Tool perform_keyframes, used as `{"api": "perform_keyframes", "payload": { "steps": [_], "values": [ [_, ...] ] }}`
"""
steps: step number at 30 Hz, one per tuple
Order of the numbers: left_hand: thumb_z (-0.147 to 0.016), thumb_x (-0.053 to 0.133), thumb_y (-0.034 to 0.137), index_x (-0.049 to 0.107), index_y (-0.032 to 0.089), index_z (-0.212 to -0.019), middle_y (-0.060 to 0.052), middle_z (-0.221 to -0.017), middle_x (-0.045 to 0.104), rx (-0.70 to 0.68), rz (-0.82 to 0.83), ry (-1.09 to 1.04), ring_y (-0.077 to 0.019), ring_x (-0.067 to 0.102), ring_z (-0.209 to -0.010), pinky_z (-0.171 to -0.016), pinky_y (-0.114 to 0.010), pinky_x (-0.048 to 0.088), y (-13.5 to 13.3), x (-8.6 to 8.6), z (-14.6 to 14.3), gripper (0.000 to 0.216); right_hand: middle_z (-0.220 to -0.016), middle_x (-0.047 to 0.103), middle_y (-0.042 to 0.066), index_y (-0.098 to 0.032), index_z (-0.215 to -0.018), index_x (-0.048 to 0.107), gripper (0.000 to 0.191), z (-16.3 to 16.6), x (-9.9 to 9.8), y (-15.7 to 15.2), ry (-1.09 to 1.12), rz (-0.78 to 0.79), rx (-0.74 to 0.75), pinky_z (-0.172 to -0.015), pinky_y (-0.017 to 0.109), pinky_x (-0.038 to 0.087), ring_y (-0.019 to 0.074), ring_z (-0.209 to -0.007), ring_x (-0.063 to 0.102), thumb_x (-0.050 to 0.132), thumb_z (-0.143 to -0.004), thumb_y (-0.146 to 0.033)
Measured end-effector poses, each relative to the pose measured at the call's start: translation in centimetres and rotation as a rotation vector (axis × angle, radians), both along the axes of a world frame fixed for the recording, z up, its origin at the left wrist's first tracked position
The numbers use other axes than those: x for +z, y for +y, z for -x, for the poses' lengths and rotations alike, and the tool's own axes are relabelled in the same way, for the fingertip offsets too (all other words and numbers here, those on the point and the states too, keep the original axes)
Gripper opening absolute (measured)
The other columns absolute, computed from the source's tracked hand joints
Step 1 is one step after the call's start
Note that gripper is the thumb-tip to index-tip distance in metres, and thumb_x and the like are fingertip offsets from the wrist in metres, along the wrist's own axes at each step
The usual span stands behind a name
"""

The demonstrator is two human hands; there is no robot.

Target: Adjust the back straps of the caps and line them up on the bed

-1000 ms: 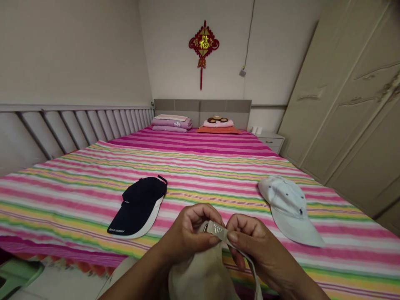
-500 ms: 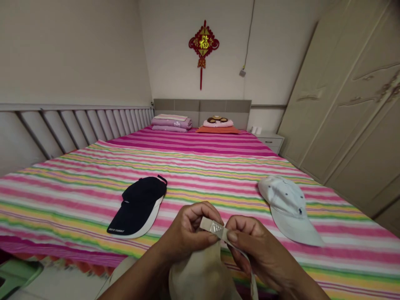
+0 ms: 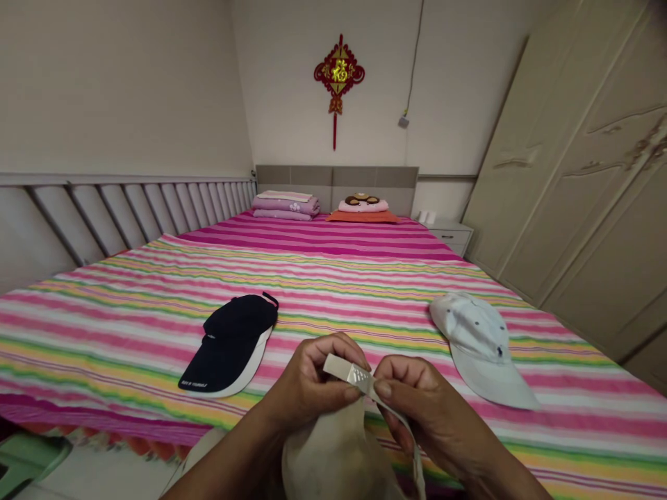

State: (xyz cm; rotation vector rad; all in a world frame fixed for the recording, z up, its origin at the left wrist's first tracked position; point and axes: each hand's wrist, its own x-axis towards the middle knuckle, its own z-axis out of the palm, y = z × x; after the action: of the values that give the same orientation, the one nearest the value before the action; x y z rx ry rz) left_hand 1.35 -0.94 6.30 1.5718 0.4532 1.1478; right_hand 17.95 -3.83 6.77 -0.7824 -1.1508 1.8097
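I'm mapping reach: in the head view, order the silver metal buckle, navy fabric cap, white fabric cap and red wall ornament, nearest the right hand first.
1. Buckle, beside the right hand
2. White cap, rightward
3. Navy cap, leftward
4. Wall ornament, high ahead

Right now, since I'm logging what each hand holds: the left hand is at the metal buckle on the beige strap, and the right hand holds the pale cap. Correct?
Not quite: the head view shows the right hand pinching the beige strap; the pale cap lies on the bed. The rest stands.
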Motion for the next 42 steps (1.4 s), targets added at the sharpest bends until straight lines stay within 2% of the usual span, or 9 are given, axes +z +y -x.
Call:
{"api": "perform_keyframes", "payload": {
  "steps": [3,7,9,15,21,31,34,39,42],
  "values": [
    [-0.061,0.07,0.025,0.063,0.015,-0.079,-0.005,-0.077,0.056,-0.004,-0.033,0.036,-0.0138,0.05,-0.07,-0.061,-0.026,0.036,0.0,0.1,-0.1,0.022,-0.038,0.052,-0.005,-0.014,-0.061,0.05,0.029,-0.1,0.3,0.0,-0.009,-0.022,0.018,-0.031,0.013,0.02,0.0019,-0.026,0.037,0.068,-0.068,-0.036],
    [-0.06,0.071,0.027,0.064,0.015,-0.078,-0.005,-0.077,0.057,0.005,-0.03,-0.01,-0.0158,0.052,-0.073,-0.064,-0.027,0.038,0.1,0.0,0.1,0.022,-0.048,0.058,-0.001,-0.013,-0.066,0.052,0.031,-0.1,0.3,0.1,-0.011,-0.043,0.039,-0.036,0.017,0.033,0.006,-0.033,0.048,0.064,-0.07,-0.041],
    [-0.059,0.071,0.027,0.064,0.015,-0.077,-0.006,-0.078,0.058,0.007,-0.013,-0.04,-0.0166,0.053,-0.074,-0.065,-0.028,0.039,0.2,-0.1,0.2,0.023,-0.05,0.059,0.0,-0.013,-0.067,0.052,0.032,-0.2,0.1,0.1,-0.023,-0.033,0.062,-0.038,0.018,0.036,0.0076,-0.035,0.05,0.062,-0.071,-0.043],
    [-0.056,0.074,0.024,0.065,0.016,-0.077,-0.006,-0.08,0.06,-0.031,0.032,-0.073,-0.0166,0.054,-0.074,-0.066,-0.028,0.039,0.3,0.1,0.2,0.023,-0.042,0.052,-0.004,-0.013,-0.062,0.054,0.028,-0.6,0.2,0.1,-0.072,-0.061,0.022,-0.033,0.016,0.022,0.0028,-0.03,0.038,0.066,-0.067,-0.037],
    [-0.057,0.074,0.021,0.065,0.016,-0.077,-0.005,-0.079,0.061,-0.055,0.0,-0.105,-0.0162,0.054,-0.074,-0.065,-0.028,0.04,0.1,0.5,0.0,0.022,-0.039,0.048,-0.007,-0.014,-0.061,0.053,0.025,-0.8,1.0,0.4,-0.125,-0.123,0.013,-0.031,0.015,0.016,0.0006,-0.029,0.03,0.066,-0.068,-0.034],
    [-0.053,0.076,0.022,0.068,0.018,-0.077,-0.005,-0.08,0.06,-0.018,0.004,-0.145,-0.0161,0.054,-0.075,-0.066,-0.028,0.04,-0.2,-0.3,-0.7,0.025,-0.039,0.045,-0.008,-0.016,-0.058,0.049,0.023,-0.5,2.0,-0.1,-0.244,-0.178,-0.019,-0.029,0.014,0.018,0.0009,-0.028,0.029,0.062,-0.068,-0.032],
    [-0.053,0.076,0.022,0.068,0.018,-0.078,-0.004,-0.08,0.059,-0.028,0.084,-0.127,-0.0152,0.053,-0.075,-0.066,-0.026,0.039,-0.2,-0.4,-0.7,0.026,-0.04,0.045,-0.008,-0.015,-0.059,0.051,0.022,-0.8,2.1,0.1,-0.254,-0.191,-0.026,-0.029,0.014,0.019,0.0011,-0.029,0.029,0.062,-0.068,-0.032],
    [-0.06,0.07,0.042,0.068,0.014,-0.08,-0.004,-0.073,0.058,-0.094,0.338,-0.126,-0.0121,0.05,-0.067,-0.062,-0.023,0.036,-0.2,0.1,-0.5,0.034,-0.037,0.046,-0.008,-0.015,-0.057,0.051,0.019,-1.2,2.3,0.7,-0.29,-0.162,-0.031,-0.029,0.014,0.018,0.0009,-0.028,0.029,0.06,-0.067,-0.028],
    [-0.064,0.067,0.038,0.067,0.014,-0.084,-0.002,-0.07,0.058,-0.088,0.425,-0.042,-0.009,0.048,-0.061,-0.059,-0.021,0.034,0.2,0.4,-0.1,0.031,-0.036,0.045,-0.008,-0.015,-0.056,0.05,0.018,-1.1,2.5,1.0,-0.289,-0.138,-0.013,-0.029,0.014,0.017,0.0008,-0.026,0.028,0.06,-0.065,-0.027]
  ]
}}
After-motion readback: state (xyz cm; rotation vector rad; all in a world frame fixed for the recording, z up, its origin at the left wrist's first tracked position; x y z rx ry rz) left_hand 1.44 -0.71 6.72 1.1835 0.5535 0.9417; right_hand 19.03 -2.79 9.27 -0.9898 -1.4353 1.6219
